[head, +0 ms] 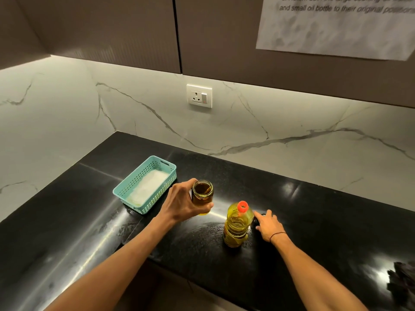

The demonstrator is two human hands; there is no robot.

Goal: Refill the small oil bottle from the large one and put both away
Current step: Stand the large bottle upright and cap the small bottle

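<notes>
**Small jar in our left hand, large bottle standing capped**

Our left hand [182,204] grips the small oil bottle [202,196], fingers and thumb wrapped round its side; its mouth is uncovered and dark oil shows inside. Our right hand [268,224] lies with fingers spread over a small dark object [260,217] on the counter [314,198]; whether it pinches it, we cannot tell. Both forearms reach in from the counter's near edge. The large oil bottle [237,225] stands upright between our hands, red cap on, just beside the right fingertips. A teal basket [146,184] sits toward the counter's left back corner, near the small bottle.
</notes>
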